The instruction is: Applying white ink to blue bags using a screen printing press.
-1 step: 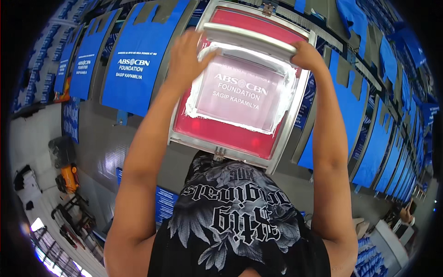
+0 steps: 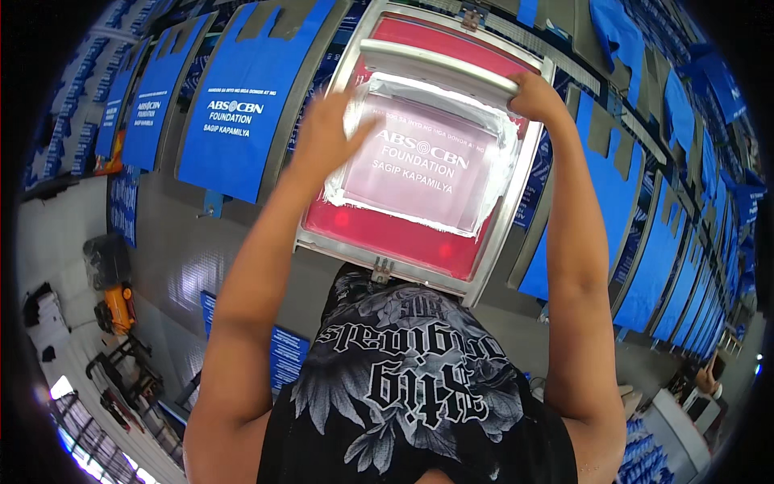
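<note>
A metal-framed printing screen (image 2: 322,242) with red mesh lies in front of me on a long board. White ink (image 2: 492,185) rings its pale printed centre. A grey squeegee (image 2: 439,68) lies across the far end of the screen. My right hand (image 2: 536,97) grips the squeegee's right end. My left hand (image 2: 330,125) is at the frame's left side just below the squeegee's left end, fingers spread and slightly blurred. My black printed shirt (image 2: 411,379) fills the lower middle.
Blue bags with white print (image 2: 234,105) lie in rows on long boards to the left, and more blue bags (image 2: 653,250) run down the right. A grey floor with an orange machine (image 2: 117,306) and dark gear is at lower left. Another person's hand (image 2: 709,379) shows at far right.
</note>
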`<state>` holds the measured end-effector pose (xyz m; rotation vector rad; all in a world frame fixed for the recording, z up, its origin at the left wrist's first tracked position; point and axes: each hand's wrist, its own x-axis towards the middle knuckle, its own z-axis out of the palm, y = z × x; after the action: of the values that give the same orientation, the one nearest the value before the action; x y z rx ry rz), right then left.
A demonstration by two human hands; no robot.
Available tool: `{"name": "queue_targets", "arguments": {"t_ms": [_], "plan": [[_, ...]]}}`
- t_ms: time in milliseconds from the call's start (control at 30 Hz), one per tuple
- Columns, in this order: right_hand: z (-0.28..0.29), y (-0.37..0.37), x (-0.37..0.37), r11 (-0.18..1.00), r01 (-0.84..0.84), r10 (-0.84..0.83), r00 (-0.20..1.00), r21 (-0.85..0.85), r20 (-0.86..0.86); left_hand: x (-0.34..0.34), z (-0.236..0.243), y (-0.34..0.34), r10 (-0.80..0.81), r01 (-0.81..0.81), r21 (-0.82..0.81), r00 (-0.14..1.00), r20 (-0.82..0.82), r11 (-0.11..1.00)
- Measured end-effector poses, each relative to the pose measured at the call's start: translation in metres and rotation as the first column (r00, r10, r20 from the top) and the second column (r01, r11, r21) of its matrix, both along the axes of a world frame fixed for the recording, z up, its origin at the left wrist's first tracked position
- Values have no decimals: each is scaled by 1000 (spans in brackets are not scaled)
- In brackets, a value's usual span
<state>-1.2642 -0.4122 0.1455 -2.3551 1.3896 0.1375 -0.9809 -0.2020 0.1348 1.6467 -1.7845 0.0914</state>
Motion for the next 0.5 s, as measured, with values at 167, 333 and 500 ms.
{"name": "queue_targets", "arguments": {"t_ms": [167,333,500], "plan": [[-42,-16,11,997,-76,77,996,22,-45,-34,-90,190,233,503,856,852,-469,-117],[-23,3,40,993,-116,117,992,9,-55,-73,-124,239,549,761,597,395,-736,253],[-14,28,44,989,-95,96,995,-109,-4,-76,-97,229,390,819,483,353,-850,311]]}}
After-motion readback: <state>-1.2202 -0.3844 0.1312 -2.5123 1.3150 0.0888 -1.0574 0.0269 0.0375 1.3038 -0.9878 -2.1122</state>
